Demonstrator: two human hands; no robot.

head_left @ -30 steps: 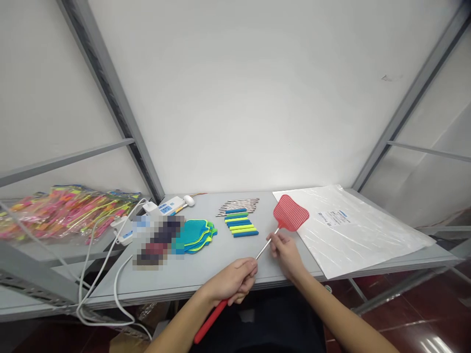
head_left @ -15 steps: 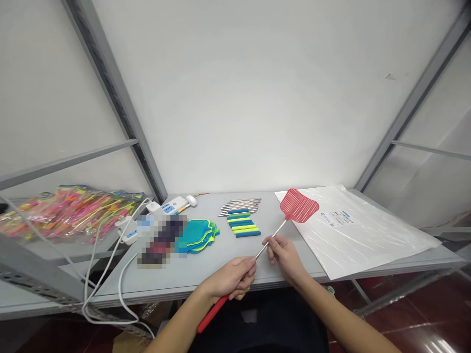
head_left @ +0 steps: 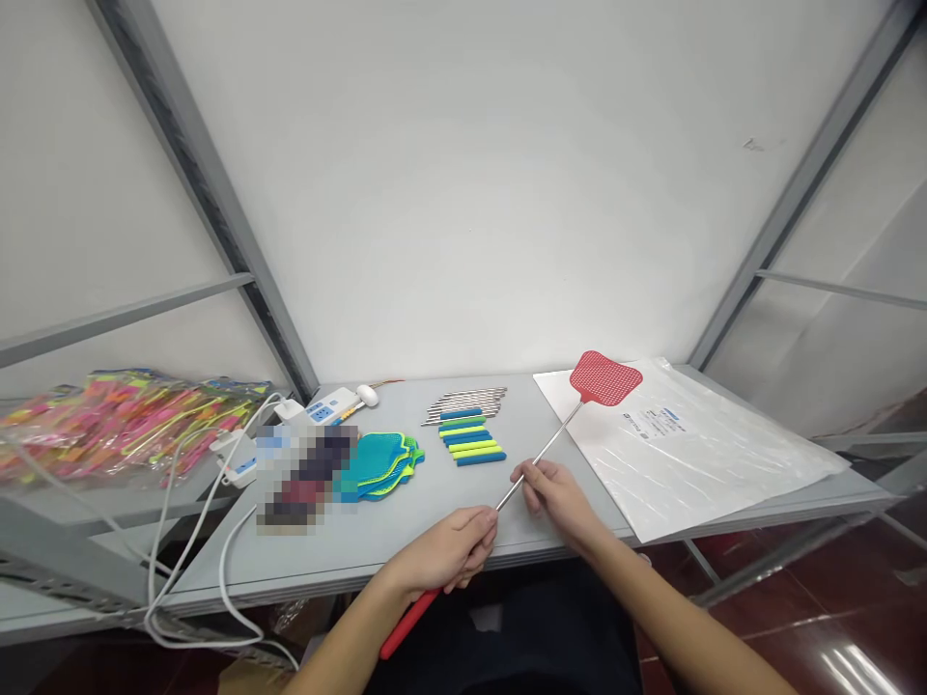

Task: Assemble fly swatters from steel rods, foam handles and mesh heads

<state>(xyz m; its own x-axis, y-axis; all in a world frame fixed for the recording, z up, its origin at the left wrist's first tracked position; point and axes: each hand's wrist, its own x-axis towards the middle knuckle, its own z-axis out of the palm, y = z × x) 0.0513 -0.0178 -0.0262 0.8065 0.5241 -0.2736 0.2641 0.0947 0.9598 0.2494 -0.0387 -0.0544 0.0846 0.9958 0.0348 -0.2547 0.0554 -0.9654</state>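
Observation:
A red fly swatter [head_left: 606, 377] with a perforated head and a thin metal rod slants up to the right over the table's front. My left hand [head_left: 450, 552] is closed around it where the red grip meets the rod; the grip's lower end sticks out below. Further up, my right hand [head_left: 551, 490] pinches the metal rod between thumb and fingers. Beyond my hands lie several blue, green and yellow grips [head_left: 470, 439] in a row, with several thin metal rods [head_left: 467, 401] behind them. To their left is a stack of blue and yellow-green swatter heads [head_left: 382, 461].
White plastic-wrapped sheeting [head_left: 695, 473] covers the table's right side. On the left are power strips [head_left: 323, 405] with white cables [head_left: 226, 565] hanging over the edge, and a blurred-out object [head_left: 308, 483]. Bagged colourful swatters [head_left: 130, 425] lie on the far-left shelf. Metal posts [head_left: 210, 193] frame the table.
More of the metal rod shows between my right hand and the red head, which sits farther up and to the right. Both hands keep their hold; the view has shifted slightly.

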